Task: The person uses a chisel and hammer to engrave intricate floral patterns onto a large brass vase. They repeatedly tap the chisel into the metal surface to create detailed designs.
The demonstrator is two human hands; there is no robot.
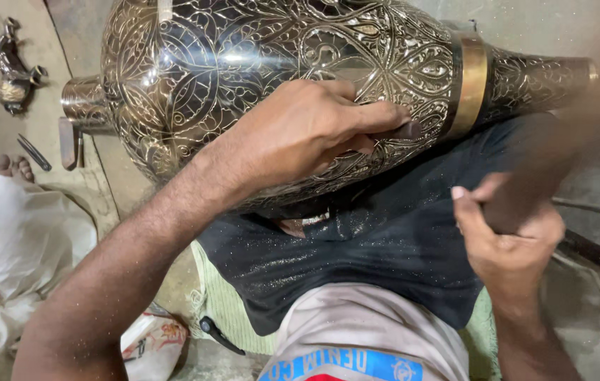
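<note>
Left hand (pixel 300 134) pressing chisel (pixel 402 131) on engraved brass vase (pixel 229 56), right hand (pixel 508 236) blurred

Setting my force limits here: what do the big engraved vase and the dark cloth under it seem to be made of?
The vase looks like metal, probably brass: a polished, mirror-like surface with engraved floral lines and a plain golden band near the neck. The cloth looks like soft dark woven fabric, creased and dusted with fine glittering specks, possibly metal filings. The left hand rests on the vase.
</note>
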